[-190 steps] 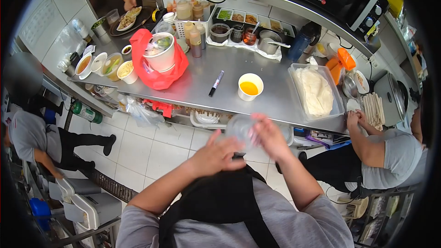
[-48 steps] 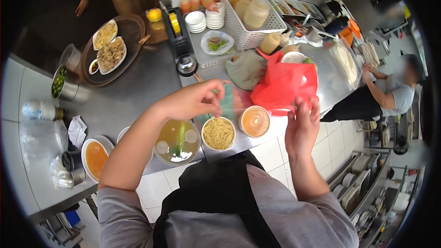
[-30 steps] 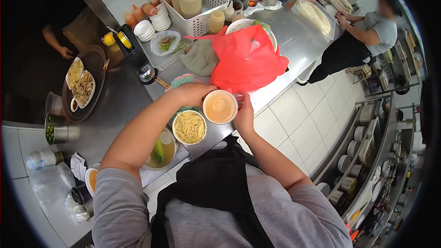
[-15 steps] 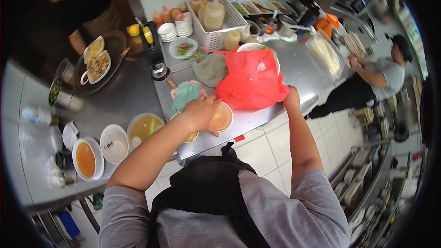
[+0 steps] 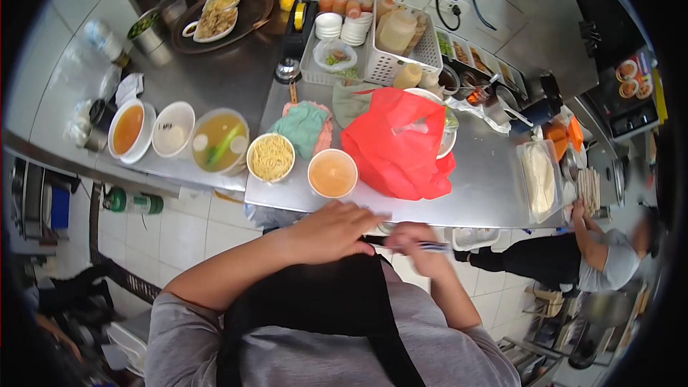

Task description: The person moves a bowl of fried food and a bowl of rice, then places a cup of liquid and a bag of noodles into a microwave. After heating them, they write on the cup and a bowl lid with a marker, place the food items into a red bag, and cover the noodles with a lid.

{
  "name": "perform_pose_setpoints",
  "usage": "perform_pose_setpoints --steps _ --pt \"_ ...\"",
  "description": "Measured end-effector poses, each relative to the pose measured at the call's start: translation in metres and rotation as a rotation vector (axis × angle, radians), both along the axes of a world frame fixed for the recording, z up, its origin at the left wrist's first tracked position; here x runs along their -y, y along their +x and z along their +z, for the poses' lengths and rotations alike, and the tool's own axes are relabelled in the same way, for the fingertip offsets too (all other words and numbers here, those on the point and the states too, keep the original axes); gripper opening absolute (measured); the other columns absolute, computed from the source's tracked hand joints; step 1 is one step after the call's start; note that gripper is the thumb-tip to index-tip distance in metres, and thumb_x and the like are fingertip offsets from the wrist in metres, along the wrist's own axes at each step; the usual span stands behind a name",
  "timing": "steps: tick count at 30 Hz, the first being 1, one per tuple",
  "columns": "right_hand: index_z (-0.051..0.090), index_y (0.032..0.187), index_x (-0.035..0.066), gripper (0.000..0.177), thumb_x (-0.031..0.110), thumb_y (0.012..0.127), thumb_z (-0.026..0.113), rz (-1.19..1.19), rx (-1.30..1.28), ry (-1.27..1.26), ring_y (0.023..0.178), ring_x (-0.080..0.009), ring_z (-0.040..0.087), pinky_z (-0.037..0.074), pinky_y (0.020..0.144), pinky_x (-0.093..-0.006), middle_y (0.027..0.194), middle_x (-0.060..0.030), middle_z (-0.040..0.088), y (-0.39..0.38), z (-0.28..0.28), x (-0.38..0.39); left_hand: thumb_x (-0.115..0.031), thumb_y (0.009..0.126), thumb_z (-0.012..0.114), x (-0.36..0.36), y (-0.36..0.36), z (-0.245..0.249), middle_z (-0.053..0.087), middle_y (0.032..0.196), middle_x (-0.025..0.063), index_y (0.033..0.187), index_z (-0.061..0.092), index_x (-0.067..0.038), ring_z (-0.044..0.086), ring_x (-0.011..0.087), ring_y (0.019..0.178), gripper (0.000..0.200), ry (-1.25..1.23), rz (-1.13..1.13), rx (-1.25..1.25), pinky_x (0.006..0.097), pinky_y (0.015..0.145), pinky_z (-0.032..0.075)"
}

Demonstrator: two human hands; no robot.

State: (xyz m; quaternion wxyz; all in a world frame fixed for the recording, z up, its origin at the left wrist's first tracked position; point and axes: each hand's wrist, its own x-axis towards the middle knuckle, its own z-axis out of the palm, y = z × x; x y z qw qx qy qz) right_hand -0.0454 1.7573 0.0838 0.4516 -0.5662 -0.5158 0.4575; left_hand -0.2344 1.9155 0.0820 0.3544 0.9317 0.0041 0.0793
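In front of the black apron, my right hand [image 5: 421, 249] is closed around a slim dark object [image 5: 374, 240] with a blurred striped end. My left hand [image 5: 337, 233] is at its dark end, thumb and fingers closed on it. On the steel counter [image 5: 287, 199] beyond my hands are a cup of orange-brown liquid [image 5: 333, 173] and a bowl of noodles [image 5: 271, 158]. To their right a red bag [image 5: 398, 145] stands against a white container [image 5: 448, 136]. Green and pink cloths [image 5: 304, 129] lie behind the cup.
Left on the counter are a bowl of clear broth [image 5: 219, 141], a white bowl [image 5: 173, 130] and orange soup [image 5: 127, 129]. Behind stands a bottle basket [image 5: 405, 64]. A co-worker [image 5: 602, 251] is at the right, beside a flat clear tray [image 5: 539, 180]. Another person is partly visible at top.
My left hand has left the cup and my right hand has left the red bag; both are now together before my apron, with a slim dark object. The view has shifted.
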Motion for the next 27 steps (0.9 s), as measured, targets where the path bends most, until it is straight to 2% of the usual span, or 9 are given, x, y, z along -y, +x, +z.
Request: perform_pose_setpoints --steps 2,4,12,14,18,20,21,23,27 --pt "0.065 0.088 0.002 0.027 0.021 0.1 0.049 0.216 0.053 -0.034 0.066 -0.0128 0.057 0.048 0.062 -0.0258 0.081 -0.0071 0.063 -0.01 -0.007 -0.021 -0.038 0.092 0.059 0.011 -0.001 -0.014 0.063 0.108 0.0128 0.115 0.055 -0.002 0.06 0.0301 0.104 0.043 -0.049 0.022 -0.2 0.044 0.089 0.043" --pt "0.062 0.096 0.005 0.017 0.013 0.099 0.048 0.081 -0.186 -0.116 0.065 -0.0115 0.054 0.046 0.061 -0.0274 0.078 -0.0035 0.062 -0.019 -0.014 -0.027 -0.037 0.093 0.059 0.013 -0.014 -0.006 0.064 0.105 0.0125 0.107 0.055 -0.002 0.061 0.0302 0.102 0.038 -0.029 0.088 -0.199 0.0434 0.09 0.043" --pt "0.057 0.103 0.005 0.015 0.017 0.099 0.048 -0.029 -0.193 0.202 0.062 -0.0092 0.054 0.04 0.054 -0.0217 0.079 -0.007 0.061 -0.041 -0.024 -0.038 -0.026 0.088 0.059 0.007 -0.04 0.007 0.06 0.087 0.0079 0.093 0.056 -0.007 0.059 0.0255 0.084 0.019 0.369 0.382 0.067 0.0404 0.08 0.041" --pt "0.057 0.104 0.004 0.01 0.009 0.098 0.051 -0.218 -0.96 0.353 0.066 -0.0102 0.055 0.044 0.057 -0.0238 0.081 -0.0065 0.058 -0.025 -0.03 -0.06 -0.023 0.085 0.059 -0.028 -0.056 -0.013 0.056 0.083 0.0049 0.089 0.054 -0.009 0.056 0.0223 0.079 0.015 0.602 0.798 0.091 0.0398 0.074 0.039" --pt "0.056 0.105 0.004 0.012 0.013 0.097 0.057 -0.372 -0.816 0.142 0.063 -0.009 0.053 0.041 0.054 -0.0227 0.078 -0.0062 0.059 -0.033 -0.021 -0.108 -0.025 0.085 0.061 -0.043 -0.062 -0.052 0.059 0.095 0.0068 0.091 0.054 -0.008 0.058 0.0227 0.089 0.019 0.527 0.687 0.004 0.0384 0.079 0.043" --pt "0.057 0.098 0.007 0.014 0.021 0.097 0.061 -0.482 -0.379 0.083 0.052 -0.0073 0.045 0.033 0.047 -0.0229 0.066 0.0 0.054 -0.047 -0.045 -0.138 -0.023 0.082 0.065 -0.039 -0.048 -0.072 0.06 0.11 0.0105 0.095 0.056 -0.006 0.059 0.0249 0.1 0.024 0.565 0.595 0.2 0.0382 0.088 0.046" --pt "0.057 0.098 0.007 0.014 0.021 0.097 0.061 -0.483 -0.375 0.083 0.052 -0.0073 0.045 0.033 0.047 -0.0229 0.066 0.0 0.054 -0.043 -0.058 -0.146 -0.022 0.079 0.069 -0.039 -0.045 -0.075 0.057 0.122 0.0133 0.099 0.056 -0.003 0.057 0.0277 0.109 0.029 0.449 0.597 0.179 0.0382 0.095 0.047" --pt "0.059 0.089 0.006 0.017 0.021 0.095 0.063 -0.407 -0.312 -0.1 0.054 -0.0058 0.048 0.037 0.049 -0.0206 0.066 0.0004 0.056 -0.04 -0.073 -0.157 -0.021 0.079 0.069 -0.041 -0.039 -0.086 0.058 0.12 0.013 0.099 0.056 -0.002 0.057 0.028 0.108 0.03 0.398 0.594 0.171 0.0382 0.094 0.048" --pt "0.057 0.077 0.004 0.021 0.015 0.093 0.064 -0.45 -0.091 0.05 0.058 -0.0052 0.051 0.038 0.051 -0.0221 0.068 0.0005 0.058 -0.05 -0.078 -0.166 -0.018 0.079 0.068 -0.039 -0.039 -0.093 0.059 0.116 0.0121 0.1 0.056 -0.002 0.059 0.028 0.106 0.029 0.295 0.607 0.177 0.0374 0.088 0.052"
